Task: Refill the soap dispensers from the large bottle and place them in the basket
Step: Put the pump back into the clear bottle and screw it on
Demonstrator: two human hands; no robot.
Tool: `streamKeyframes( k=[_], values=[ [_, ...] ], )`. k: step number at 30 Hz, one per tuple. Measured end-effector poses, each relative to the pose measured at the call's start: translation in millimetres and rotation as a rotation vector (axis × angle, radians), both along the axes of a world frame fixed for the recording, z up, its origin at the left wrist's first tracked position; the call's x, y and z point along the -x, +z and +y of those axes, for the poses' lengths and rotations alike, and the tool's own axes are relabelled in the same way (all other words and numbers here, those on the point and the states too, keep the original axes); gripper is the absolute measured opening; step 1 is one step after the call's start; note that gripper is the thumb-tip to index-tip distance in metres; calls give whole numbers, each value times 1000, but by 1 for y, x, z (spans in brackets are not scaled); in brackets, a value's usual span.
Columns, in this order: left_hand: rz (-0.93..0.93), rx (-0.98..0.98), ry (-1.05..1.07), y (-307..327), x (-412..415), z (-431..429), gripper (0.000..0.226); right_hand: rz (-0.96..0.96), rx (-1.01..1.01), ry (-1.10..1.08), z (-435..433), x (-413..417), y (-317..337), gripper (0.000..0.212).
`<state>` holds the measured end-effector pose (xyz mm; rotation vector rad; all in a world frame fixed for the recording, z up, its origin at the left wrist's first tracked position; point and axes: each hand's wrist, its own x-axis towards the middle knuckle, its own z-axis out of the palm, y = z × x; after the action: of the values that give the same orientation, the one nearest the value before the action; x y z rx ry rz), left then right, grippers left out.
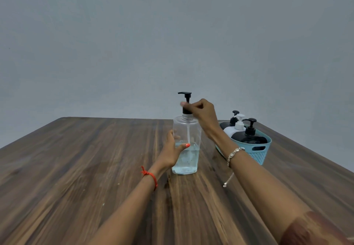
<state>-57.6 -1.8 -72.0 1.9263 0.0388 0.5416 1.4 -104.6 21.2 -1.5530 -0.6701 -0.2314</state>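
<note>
A: Where do we find the large bottle?
B: Upright at mid-surface. Our left hand wraps its grip round the body; our right hand pinches the pump collar. Three dispensers stand in the basket, right.

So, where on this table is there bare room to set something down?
Bare: the table left of the left hand and clear bottle, back to the far edge, and the near strip between the forearms. Crowded: the right side, where the blue basket holds three dispensers and the right hand grips the pump.
</note>
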Motion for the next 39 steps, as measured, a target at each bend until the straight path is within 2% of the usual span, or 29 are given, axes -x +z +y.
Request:
streamKeyframes(
  k=[2,4,8,11,13,14,17,18,21,24,25,28,30,32,34,36,38,39],
  values=[
    [0,-11,7,1,-1,0,64,112,-91,171,-4,-4,4,12],
    [2,-11,2,1,-2,0,65,154,-75,274,-9,-9,5,19],
    [5,18,-14,1,-1,0,61,94,-21,131,-8,-8,-1,33],
    [-3,29,-14,1,1,-1,60,-15,50,13,0,-1,-3,31],
    [1,30,-15,0,0,0,61,-14,80,-30,3,-1,-2,35],
    [3,29,-14,0,1,-1,62,10,89,-17,2,-2,-1,35],
    [2,25,-9,1,1,-1,62,119,52,174,-8,-10,2,11],
    [1,22,-9,2,1,-1,62,134,28,223,-10,-10,3,9],
    [-6,26,-8,2,2,-3,62,97,0,106,-7,-7,0,18],
    [-6,26,-8,2,2,-2,64,49,54,-33,2,-2,-2,41],
    [-2,26,-9,2,1,-2,64,64,56,-2,2,-3,-2,40],
    [-4,27,-11,1,0,-1,63,138,55,195,-7,-7,3,14],
    [-3,32,-15,1,0,-2,64,145,38,225,-10,-8,3,11],
    [0,27,-9,0,-1,-1,65,102,36,113,-6,-5,1,16],
    [0,32,-4,-1,-1,-1,65,54,72,-14,1,-2,-2,30],
    [-4,46,-4,-1,-1,0,63,70,86,17,3,-3,-1,36],
    [-9,41,-7,-1,-1,2,62,120,87,163,0,-4,4,15],
    [-4,41,-12,-1,-1,2,62,139,85,217,-3,-7,4,11]
  ],
)
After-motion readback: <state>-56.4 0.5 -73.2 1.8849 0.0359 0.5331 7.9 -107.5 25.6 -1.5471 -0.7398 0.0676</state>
